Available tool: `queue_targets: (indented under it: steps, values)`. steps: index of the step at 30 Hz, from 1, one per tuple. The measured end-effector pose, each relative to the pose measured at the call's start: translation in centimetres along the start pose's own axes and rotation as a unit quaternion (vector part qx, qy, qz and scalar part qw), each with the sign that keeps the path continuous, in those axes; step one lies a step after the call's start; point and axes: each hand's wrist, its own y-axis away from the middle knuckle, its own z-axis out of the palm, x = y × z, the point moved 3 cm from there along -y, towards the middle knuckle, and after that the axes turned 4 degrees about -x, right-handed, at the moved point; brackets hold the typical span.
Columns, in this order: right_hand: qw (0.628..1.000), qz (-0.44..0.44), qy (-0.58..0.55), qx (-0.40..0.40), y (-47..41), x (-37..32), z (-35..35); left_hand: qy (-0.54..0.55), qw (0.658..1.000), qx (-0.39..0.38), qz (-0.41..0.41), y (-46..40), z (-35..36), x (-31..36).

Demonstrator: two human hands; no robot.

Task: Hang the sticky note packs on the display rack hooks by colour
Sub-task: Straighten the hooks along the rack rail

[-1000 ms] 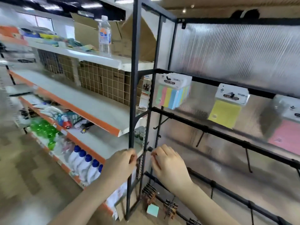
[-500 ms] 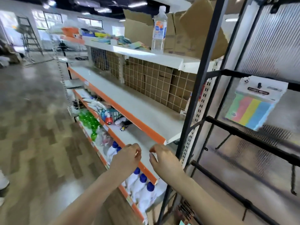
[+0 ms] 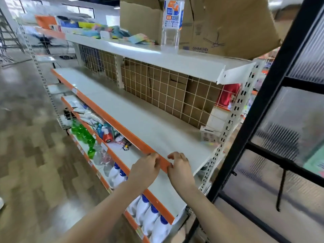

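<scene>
Both hands hover side by side before the orange-edged shelf (image 3: 122,127) — left hand (image 3: 144,170) and right hand (image 3: 180,170) loosely curled, holding nothing. Sticky note packs (image 3: 138,38) lie on the top shelf (image 3: 175,60), by a water bottle (image 3: 171,23).

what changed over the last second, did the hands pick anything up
The view swung left, from the black display rack to the orange-edged store shelves; the hung sticky note packs have slipped out of frame. Left hand and right hand stayed close together, fingers curled, holding no visible pack.
</scene>
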Motion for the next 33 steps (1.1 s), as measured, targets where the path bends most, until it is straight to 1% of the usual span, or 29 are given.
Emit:
queue_targets:
  steps: [3,7,11,13,15,18,23,25,29,33]
  values:
    - [0.999,0.042,0.007,0.022,-2.7,1.0,-0.3,0.018,1.0,-0.004,0.014,-3.0,0.8,0.0]
    - [0.992,0.113,-0.001,0.055,-6.4,2.7,-0.5,0.027,0.997,-0.042,0.061,-7.6,2.4,0.7]
    - [0.974,0.2,0.007,0.103,-10.8,4.5,-0.2,0.024,0.99,-0.091,0.102,-12.2,4.1,1.6]
    - [0.962,0.251,0.009,0.106,-12.8,5.4,0.0,0.016,0.985,-0.114,0.125,-14.3,4.9,1.7]
    - [0.949,0.293,0.037,0.11,-14.6,6.9,-0.3,0.012,0.981,-0.132,0.143,-16.5,5.4,1.6]
    - [0.94,0.313,0.076,0.113,-16.5,9.7,-1.1,0.016,0.974,-0.154,0.167,-19.1,5.8,1.1]
    - [0.929,0.34,0.096,0.106,-17.2,13.0,-1.0,0.017,0.961,-0.191,0.198,-22.2,6.4,-0.3]
    - [0.919,0.362,0.112,0.109,-17.2,13.3,-0.9,0.022,0.959,-0.189,0.209,-23.2,6.5,-0.8]
    - [0.891,0.384,0.211,0.121,-18.0,12.0,-1.0,0.044,0.956,-0.179,0.228,-24.5,6.5,-1.1]
    - [0.876,0.395,0.26,0.099,-18.7,10.6,-0.4,0.066,0.951,-0.178,0.245,-25.0,6.7,-1.1]
